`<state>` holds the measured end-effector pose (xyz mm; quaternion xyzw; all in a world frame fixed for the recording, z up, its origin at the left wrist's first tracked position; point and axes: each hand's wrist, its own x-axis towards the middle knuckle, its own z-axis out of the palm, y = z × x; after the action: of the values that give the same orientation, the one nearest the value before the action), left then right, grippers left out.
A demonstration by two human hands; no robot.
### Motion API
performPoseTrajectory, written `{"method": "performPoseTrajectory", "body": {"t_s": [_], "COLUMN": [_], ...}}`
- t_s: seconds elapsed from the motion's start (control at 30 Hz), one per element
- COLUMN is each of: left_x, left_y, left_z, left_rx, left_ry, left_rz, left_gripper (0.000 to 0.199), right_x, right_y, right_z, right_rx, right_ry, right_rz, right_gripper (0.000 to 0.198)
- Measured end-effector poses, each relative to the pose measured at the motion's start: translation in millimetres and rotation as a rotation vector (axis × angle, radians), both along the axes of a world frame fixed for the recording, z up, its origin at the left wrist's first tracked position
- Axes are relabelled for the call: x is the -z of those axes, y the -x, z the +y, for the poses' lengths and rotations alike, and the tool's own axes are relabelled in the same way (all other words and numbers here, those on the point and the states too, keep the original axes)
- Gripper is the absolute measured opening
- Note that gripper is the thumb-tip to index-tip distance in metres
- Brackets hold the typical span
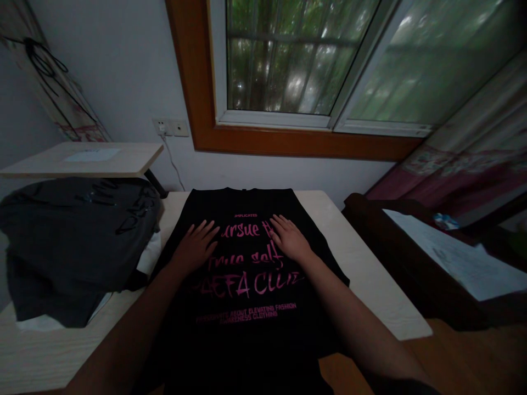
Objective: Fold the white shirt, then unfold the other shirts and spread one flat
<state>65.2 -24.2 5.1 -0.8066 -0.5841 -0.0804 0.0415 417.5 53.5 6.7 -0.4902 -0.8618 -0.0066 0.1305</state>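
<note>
A black T-shirt (247,203) with pink lettering lies spread out on the pale wooden table (387,296), its collar toward the wall and its lower part hanging past the near edge. My left hand (198,241) rests flat on the left side of the print, fingers apart and pointing away from me. On the right side, my right hand (290,236) also lies flat on the fabric and covers some of the letters. Neither hand grasps anything.
Left of the shirt, dark grey clothing (78,241) is heaped beneath a raised wooden shelf (135,156) with a paper on it. A window (296,66) and a wall socket (171,128) are behind. To the right, papers (448,247) lie on dark brown furniture (370,236).
</note>
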Motion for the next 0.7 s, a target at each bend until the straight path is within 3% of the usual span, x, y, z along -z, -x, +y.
{"method": "performPoseTrajectory", "body": {"t_s": [0.7], "left_x": [2.6], "left_y": [-0.7], "left_z": [-3.1], "left_rx": [-0.002], "left_ry": [0.007], "left_rz": [0.031], "left_gripper": [0.055], "right_x": [-0.2], "right_y": [-0.7], "right_z": [1.0], "right_rx": [-0.002], "right_ry": [-0.003], "right_rz": [0.011], "right_gripper": [0.053]}}
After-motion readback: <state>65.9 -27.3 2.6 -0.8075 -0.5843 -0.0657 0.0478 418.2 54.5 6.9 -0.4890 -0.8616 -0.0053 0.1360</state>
